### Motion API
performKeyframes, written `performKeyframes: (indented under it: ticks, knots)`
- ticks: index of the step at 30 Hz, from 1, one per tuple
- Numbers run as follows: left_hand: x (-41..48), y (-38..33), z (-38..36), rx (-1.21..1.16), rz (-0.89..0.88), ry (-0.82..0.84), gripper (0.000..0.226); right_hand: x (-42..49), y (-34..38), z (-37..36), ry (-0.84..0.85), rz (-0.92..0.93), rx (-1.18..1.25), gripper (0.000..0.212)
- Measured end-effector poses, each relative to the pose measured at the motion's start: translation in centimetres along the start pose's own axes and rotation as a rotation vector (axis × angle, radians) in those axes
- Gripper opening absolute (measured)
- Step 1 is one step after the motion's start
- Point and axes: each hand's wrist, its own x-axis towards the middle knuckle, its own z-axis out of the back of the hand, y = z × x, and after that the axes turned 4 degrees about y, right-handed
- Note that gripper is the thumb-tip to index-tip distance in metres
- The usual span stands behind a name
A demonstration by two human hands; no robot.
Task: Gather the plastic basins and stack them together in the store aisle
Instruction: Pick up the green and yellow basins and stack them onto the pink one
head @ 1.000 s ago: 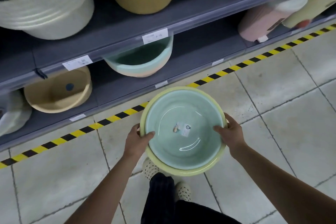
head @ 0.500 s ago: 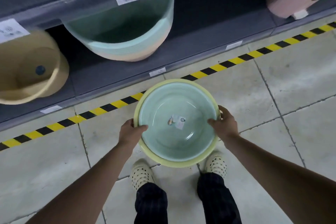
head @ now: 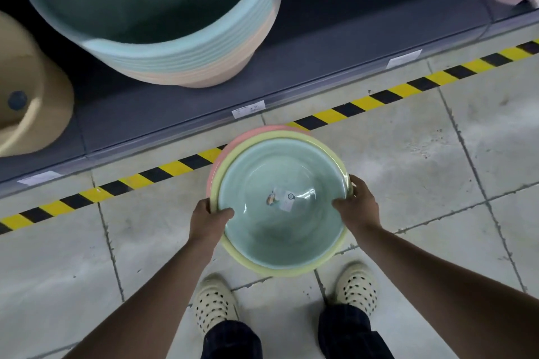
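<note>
Now the view sits lower and closer to the bottom shelf (head: 350,46) than half a second ago. Its tall stack of green and pink basins (head: 180,46) fills the top, which suggests the person has bent toward the floor (head: 481,154). The telling change lies under the carried pair. A pink basin (head: 233,143), not in sight before, shows as a crescent of rim past the far left side of the yellow basin (head: 280,269), over the striped tape (head: 175,167) near the shelf's front edge. The green basin (head: 280,230) remains nested inside the yellow one. I judge the pair is being lowered into the pink one to make a stack of three; whether they touch yet I cannot tell. The left grip (head: 207,221) and right grip (head: 358,207) each pinch the paired rims, thumb on the green wall, fingers hidden beneath. A small label (head: 284,198) lies at the green basin's bottom.
</note>
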Motion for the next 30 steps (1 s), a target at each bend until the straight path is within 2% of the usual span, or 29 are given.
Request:
performKeyframes:
  ticks: [2, 6, 10, 14, 17, 21, 24, 30]
  knots:
    - [0.9, 0.1, -0.6, -0.031, 0.012, -0.024, 0.051, 1.0, -0.2, -0.5, -0.003, -0.006, 0.015, 0.063]
    - [2.4, 1.0, -1.3, -0.029, -0.023, -0.069, 0.034, 2.4, -0.6, -1.6, -0.005, 0.009, -0.003, 0.063]
    - [3.0, 2.3, -1.4, -0.023, -0.073, -0.068, 0.037, 2.9, -1.3, -2.3, 0.006, 0.040, 0.037, 0.064]
    - [3.5, 2.5, -0.7, -0.120, -0.099, 0.021, 0.060, 3.8, -2.5, -1.6, 0.144, 0.049, 0.131, 0.068]
    - [3.5, 2.0, 0.0, -0.253, -0.119, 0.136, 0.046, 4.5, -2.9, -0.9, 0.237, 0.003, 0.301, 0.079]
    - [4.7, 2.7, 0.7, -0.238, -0.184, 0.267, 0.048, 5.4, -3.0, -0.9, 0.365, 0.046, 0.441, 0.050]
    - [5.6, 3.1, 0.9, -0.257, -0.212, 0.317, 0.071, 6.6, -3.8, -1.3, 0.419, 0.108, 0.453, 0.059]
    - [6.6, 3.6, 0.7, -0.266, -0.258, 0.332, 0.072, 8.1, -5.0, -1.6, 0.443, 0.145, 0.444, 0.072]
